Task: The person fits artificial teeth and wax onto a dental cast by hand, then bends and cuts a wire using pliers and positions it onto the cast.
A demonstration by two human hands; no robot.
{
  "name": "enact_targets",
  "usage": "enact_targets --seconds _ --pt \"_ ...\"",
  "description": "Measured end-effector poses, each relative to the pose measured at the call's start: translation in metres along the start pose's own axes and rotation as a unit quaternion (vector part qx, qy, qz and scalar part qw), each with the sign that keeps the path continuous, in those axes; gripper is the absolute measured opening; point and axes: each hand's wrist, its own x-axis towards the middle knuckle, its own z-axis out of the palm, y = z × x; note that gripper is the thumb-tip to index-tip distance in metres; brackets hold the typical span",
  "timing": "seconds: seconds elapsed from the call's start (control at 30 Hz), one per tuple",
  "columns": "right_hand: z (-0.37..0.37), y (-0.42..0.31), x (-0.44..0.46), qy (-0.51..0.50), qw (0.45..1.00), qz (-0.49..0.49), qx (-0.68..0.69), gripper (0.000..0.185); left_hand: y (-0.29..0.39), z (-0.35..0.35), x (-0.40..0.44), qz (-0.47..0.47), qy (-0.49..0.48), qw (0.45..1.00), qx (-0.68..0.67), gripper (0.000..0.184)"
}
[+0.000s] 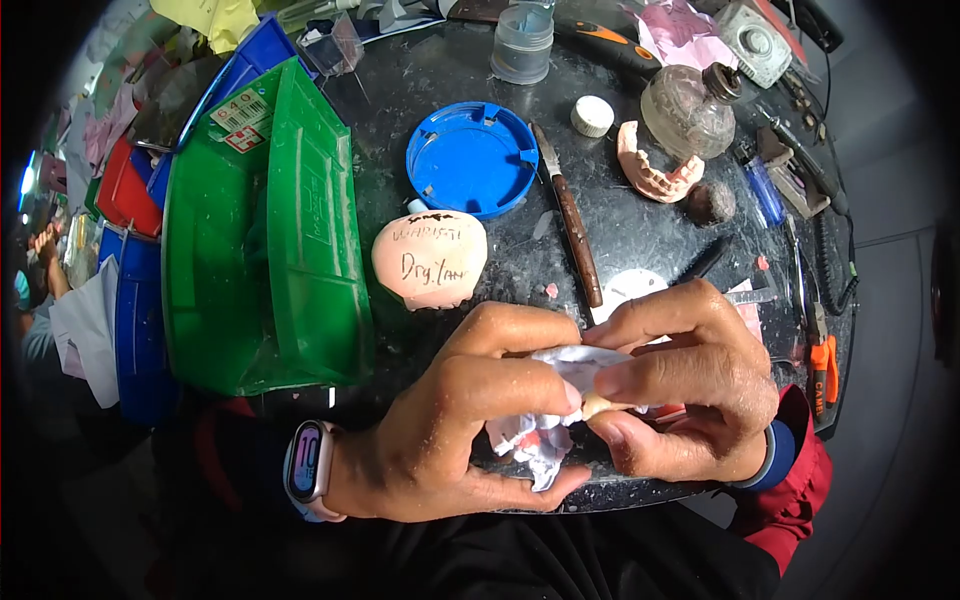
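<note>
My left hand [465,400] is closed on a crumpled piece of white paper [545,465] with reddish marks, close to the table's near edge. Between the thumb and fingers of my right hand [690,385] is a small yellowish-white piece [595,405], tooth-like in colour; the fingers cover most of it. Both hands meet at the paper, fingertips almost touching. Just beyond my left hand sits a pink plaster cast [430,262] with handwriting on its base. A wooden-handled knife [573,230] points away from my hands.
A green bin [320,240] stands on the left, beside blue and red bins. Further back are a blue round lid [472,160], a plaster dental arch [655,170], a glass bottle [688,110] and a white cap [592,116]. Orange-handled cutters [824,370] lie at the right edge.
</note>
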Motion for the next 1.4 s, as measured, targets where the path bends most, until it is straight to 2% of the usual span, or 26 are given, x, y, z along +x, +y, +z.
enact_targets --seconds 0.2,0.43,0.67,1.1,1.4 --pt "0.0002 -0.0023 0.0 -0.003 1.0 0.01 -0.004 0.02 -0.0016 0.0011 0.0008 0.018 0.013 0.999 -0.023 0.07" --pt "0.0028 -0.0053 -0.0031 -0.006 0.999 0.038 0.035 0.02 -0.0027 0.0039 -0.0024 0.013 0.018 0.998 -0.051 0.069" --pt "-0.0044 -0.0023 -0.0003 -0.047 0.999 -0.009 -0.014 0.021 -0.0042 0.004 -0.0047 0.008 0.012 0.998 -0.059 0.065" --pt "0.0006 0.001 -0.002 -0.01 1.0 -0.025 -0.012 0.021 0.0016 0.0011 -0.0012 -0.011 0.025 0.999 -0.046 0.054" --pt "-0.0011 -0.0042 -0.0029 0.014 1.0 0.006 0.005 0.024 -0.0037 0.004 -0.0025 0.035 0.051 0.995 -0.083 0.061"
